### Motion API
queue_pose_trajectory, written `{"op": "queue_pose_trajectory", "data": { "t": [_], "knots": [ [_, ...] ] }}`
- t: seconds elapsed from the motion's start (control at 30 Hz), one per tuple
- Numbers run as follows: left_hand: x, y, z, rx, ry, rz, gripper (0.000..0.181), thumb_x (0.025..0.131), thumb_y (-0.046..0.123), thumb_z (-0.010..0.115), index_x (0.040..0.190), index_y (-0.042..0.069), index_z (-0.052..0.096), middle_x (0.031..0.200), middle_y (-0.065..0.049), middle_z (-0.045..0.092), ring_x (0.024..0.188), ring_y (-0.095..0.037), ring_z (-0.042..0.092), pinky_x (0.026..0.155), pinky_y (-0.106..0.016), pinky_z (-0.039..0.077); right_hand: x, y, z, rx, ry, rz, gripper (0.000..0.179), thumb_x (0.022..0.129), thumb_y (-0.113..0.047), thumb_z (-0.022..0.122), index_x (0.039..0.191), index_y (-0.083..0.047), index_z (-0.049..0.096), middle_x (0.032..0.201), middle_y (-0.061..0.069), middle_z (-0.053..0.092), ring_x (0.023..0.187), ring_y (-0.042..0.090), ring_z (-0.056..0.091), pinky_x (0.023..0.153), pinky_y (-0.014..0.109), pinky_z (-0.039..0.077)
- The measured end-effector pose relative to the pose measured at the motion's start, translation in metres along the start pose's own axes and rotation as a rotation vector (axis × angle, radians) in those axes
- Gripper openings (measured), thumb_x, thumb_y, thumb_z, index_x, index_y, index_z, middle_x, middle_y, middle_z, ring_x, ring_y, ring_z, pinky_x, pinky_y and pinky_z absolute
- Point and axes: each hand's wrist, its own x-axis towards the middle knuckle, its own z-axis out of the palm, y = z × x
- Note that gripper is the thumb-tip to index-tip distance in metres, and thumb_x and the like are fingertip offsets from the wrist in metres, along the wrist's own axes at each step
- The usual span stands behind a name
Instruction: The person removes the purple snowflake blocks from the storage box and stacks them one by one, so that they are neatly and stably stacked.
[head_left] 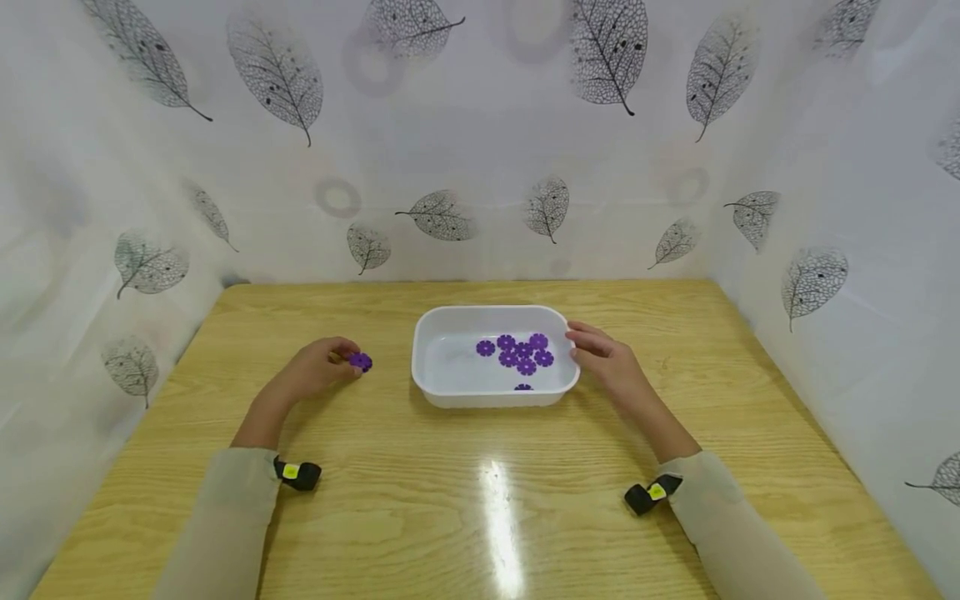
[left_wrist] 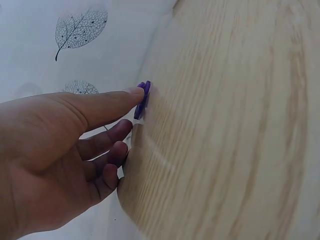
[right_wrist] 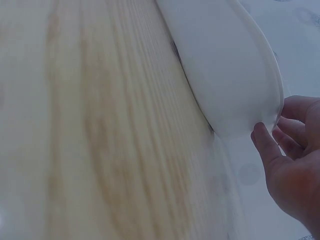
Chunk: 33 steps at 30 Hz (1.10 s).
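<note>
At the left, my left hand (head_left: 322, 367) pinches a small purple notched disc (head_left: 361, 362) near the tabletop. In the left wrist view the thumb lies on the disc (left_wrist: 142, 101), which shows edge-on, and the other fingers are loosely bent. A white rectangular tub (head_left: 491, 398) stands mid-table with several purple notched discs (head_left: 525, 351) lying in its right half. My right hand (head_left: 611, 367) is at the tub's right end with fingers at the rim. The right wrist view shows its thumb (right_wrist: 265, 142) against the tub's outer wall (right_wrist: 225, 65).
The wood-grain table (head_left: 420, 500) ends at a white curtain (head_left: 480, 150) printed with leaf skeletons, behind and on both sides. Black wrist cameras (head_left: 300, 476) are strapped at both sleeve cuffs. A bright reflection lies on the front of the table.
</note>
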Motion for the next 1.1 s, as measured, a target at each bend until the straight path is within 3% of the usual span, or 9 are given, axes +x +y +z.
{"op": "queue_pose_trajectory", "data": {
  "t": [0.3, 0.73, 1.1],
  "knots": [
    [0.002, -0.002, 0.003, -0.014, -0.014, -0.003, 0.041, 0.093, 0.019, 0.062, 0.126, -0.004, 0.053, 0.117, -0.021, 0.059, 0.105, -0.034, 0.056, 0.089, -0.047, 0.047, 0.000, 0.002, 0.000, -0.004, 0.003, -0.011, 0.043, 0.094, -0.024, 0.063, 0.132, -0.007, 0.057, 0.148, -0.004, 0.041, 0.136, 0.019, 0.038, 0.102, 0.024, 0.040],
    [-0.001, 0.000, 0.003, 0.018, -0.001, -0.007, 0.042, 0.093, 0.022, 0.062, 0.127, -0.003, 0.054, 0.124, -0.023, 0.055, 0.113, -0.038, 0.052, 0.096, -0.053, 0.042, 0.000, 0.001, 0.001, -0.002, 0.011, -0.009, 0.044, 0.093, -0.028, 0.064, 0.131, -0.008, 0.058, 0.147, -0.005, 0.042, 0.135, 0.018, 0.039, 0.102, 0.021, 0.040],
    [-0.002, 0.000, 0.004, 0.030, 0.018, -0.002, 0.043, 0.093, 0.025, 0.064, 0.127, 0.000, 0.054, 0.126, -0.022, 0.054, 0.117, -0.037, 0.050, 0.098, -0.053, 0.041, -0.005, -0.011, 0.001, 0.025, -0.015, -0.036, 0.041, 0.094, -0.013, 0.061, 0.132, 0.001, 0.054, 0.150, 0.008, 0.039, 0.136, 0.027, 0.038, 0.094, 0.012, 0.042]
  ]
}}
